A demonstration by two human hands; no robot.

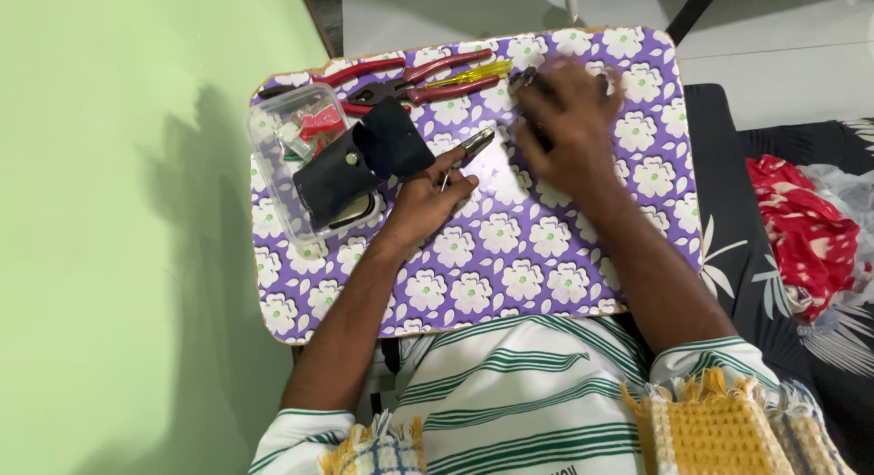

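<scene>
My left hand (pixel 428 197) rests on a small purple table with white flowers (pixel 510 265) and grips a slim metal tool (pixel 469 149), its tip pointing up and right. My right hand (pixel 569 120) is blurred with motion near the table's far edge, over a small dark object (pixel 526 77) that I cannot make out. Whether it holds that object is unclear. A black pouch with a snap (pixel 360 165) lies just left of my left hand.
Red-handled pliers (pixel 428 79) and a yellow-handled screwdriver (pixel 473 72) lie along the far edge. A clear plastic box (pixel 291 138) with small parts sits at the left under the pouch. A green wall is left; a dark floral bed with red cloth (pixel 801 229) is right.
</scene>
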